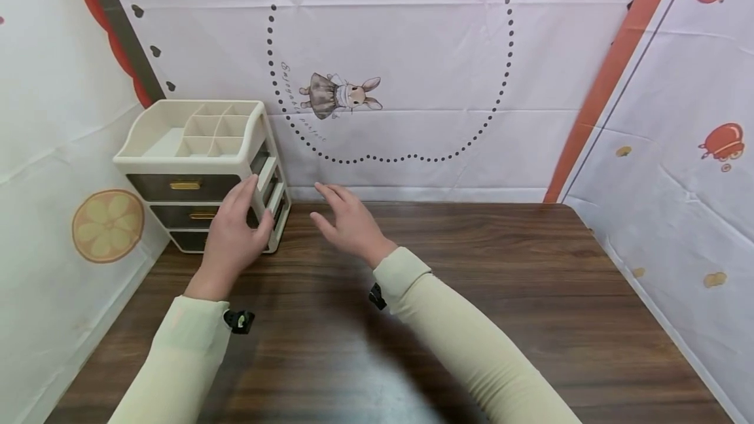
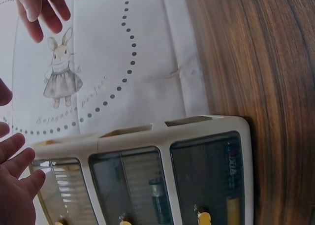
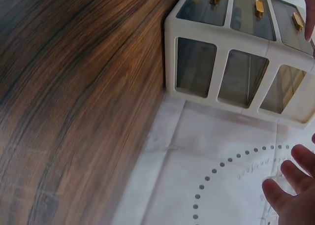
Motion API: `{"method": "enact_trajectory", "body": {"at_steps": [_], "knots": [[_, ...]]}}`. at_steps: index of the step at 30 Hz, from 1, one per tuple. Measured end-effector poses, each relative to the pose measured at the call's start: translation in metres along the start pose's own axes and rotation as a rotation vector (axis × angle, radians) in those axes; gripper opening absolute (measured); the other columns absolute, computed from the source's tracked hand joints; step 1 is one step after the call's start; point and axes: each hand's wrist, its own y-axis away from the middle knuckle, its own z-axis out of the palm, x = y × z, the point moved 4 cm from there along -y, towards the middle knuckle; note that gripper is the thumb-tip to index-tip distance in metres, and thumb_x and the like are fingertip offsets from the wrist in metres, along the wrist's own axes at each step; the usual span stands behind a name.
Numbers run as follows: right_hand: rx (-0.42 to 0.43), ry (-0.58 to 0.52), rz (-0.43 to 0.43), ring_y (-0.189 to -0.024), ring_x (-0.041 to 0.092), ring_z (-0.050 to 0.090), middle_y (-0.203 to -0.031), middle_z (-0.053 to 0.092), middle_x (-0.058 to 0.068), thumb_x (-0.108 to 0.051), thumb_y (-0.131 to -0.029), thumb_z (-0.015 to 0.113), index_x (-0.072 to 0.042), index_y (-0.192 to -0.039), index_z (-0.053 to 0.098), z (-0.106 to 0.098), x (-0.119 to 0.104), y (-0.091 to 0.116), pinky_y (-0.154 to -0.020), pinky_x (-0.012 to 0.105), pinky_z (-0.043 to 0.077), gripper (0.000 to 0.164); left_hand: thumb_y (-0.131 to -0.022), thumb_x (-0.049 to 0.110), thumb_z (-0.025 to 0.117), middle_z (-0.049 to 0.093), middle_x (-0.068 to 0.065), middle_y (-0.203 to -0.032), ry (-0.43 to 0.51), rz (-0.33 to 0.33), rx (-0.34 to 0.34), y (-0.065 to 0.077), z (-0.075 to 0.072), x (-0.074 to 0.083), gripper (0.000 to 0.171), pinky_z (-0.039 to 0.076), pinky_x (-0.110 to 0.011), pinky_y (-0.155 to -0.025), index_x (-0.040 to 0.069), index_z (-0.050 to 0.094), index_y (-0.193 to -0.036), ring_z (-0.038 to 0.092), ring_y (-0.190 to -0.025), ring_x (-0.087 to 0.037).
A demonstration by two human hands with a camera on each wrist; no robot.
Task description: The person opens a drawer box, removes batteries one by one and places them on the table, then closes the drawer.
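A cream desktop drawer organizer [image 1: 259,142] with three smoky see-through drawers and gold handles stands at the back left of the table. My left hand [image 1: 235,231] is raised in front of its right part, fingers fairly straight, holding nothing; whether it touches the organizer I cannot tell. To the right of the organizer, my right hand [image 1: 353,224] hovers apart from it, fingers extended and nothing in them. In the left wrist view, a dark cylindrical item [image 2: 158,200] shows through the middle drawer, and a yellow item [image 2: 233,210] through the bottom drawer [image 2: 206,171].
A dark wood-grain table [image 1: 471,306] spreads in front and to the right. Behind it hangs a white cloth [image 1: 412,51] with a rabbit print [image 1: 338,93], and similar printed cloth covers both sides. The organizer's top tray [image 1: 167,142] is divided into several compartments.
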Motion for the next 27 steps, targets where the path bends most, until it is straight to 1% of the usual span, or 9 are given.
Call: {"method": "enact_trajectory", "body": {"at_steps": [5, 8, 15, 20, 27], "knots": [[-0.009, -0.024, 0.022, -0.135, 0.025, 0.044, -0.147, 0.045, 0.008, -0.037, -0.099, 0.052, -0.017, -0.150, 0.036, 0.004, -0.002, -0.002, -0.111, 0.039, 0.037, 0.057, -0.088, 0.011, 0.061, 0.049, -0.023, -0.142, 0.006, -0.014, 0.022, 0.006, -0.004, -0.007, 0.058, 0.040, -0.058, -0.102, 0.001, 0.045, -0.143, 0.045, -0.131, -0.040], [-0.011, -0.031, 0.035, -0.134, 0.025, 0.045, -0.146, 0.046, 0.008, -0.038, -0.099, 0.052, -0.018, -0.151, 0.035, 0.006, -0.004, -0.004, -0.111, 0.038, 0.038, 0.058, -0.088, 0.010, 0.060, 0.049, -0.022, -0.142, 0.011, -0.031, 0.035, 0.010, -0.008, -0.013, 0.058, 0.040, -0.058, -0.101, 0.002, 0.045, -0.143, 0.046, -0.131, -0.041], [-0.015, -0.063, 0.048, -0.133, 0.024, 0.046, -0.145, 0.047, 0.007, -0.039, -0.098, 0.054, -0.017, -0.150, 0.036, 0.012, -0.010, -0.012, -0.111, 0.038, 0.038, 0.060, -0.088, 0.010, 0.059, 0.049, -0.022, -0.141, 0.000, -0.106, 0.069, 0.014, -0.019, -0.029, 0.058, 0.040, -0.060, -0.099, 0.005, 0.045, -0.144, 0.047, -0.128, -0.043], [-0.030, -0.084, 0.060, -0.133, 0.024, 0.046, -0.145, 0.047, 0.005, -0.039, -0.098, 0.054, -0.017, -0.150, 0.035, 0.018, -0.012, -0.015, -0.110, 0.038, 0.039, 0.060, -0.088, 0.012, 0.060, 0.049, -0.023, -0.141, -0.009, -0.143, 0.099, 0.016, -0.026, -0.038, 0.058, 0.039, -0.060, -0.101, 0.006, 0.046, -0.144, 0.046, -0.129, -0.043], [-0.028, -0.102, 0.036, -0.135, 0.019, 0.044, -0.146, 0.046, 0.004, -0.038, -0.098, 0.054, -0.016, -0.150, 0.036, 0.025, -0.016, -0.020, -0.111, 0.034, 0.038, 0.060, -0.088, 0.014, 0.059, 0.048, -0.025, -0.141, -0.025, -0.233, 0.133, 0.020, -0.036, -0.055, 0.060, 0.037, -0.061, -0.103, 0.009, 0.044, -0.146, 0.045, -0.130, -0.045]]}}
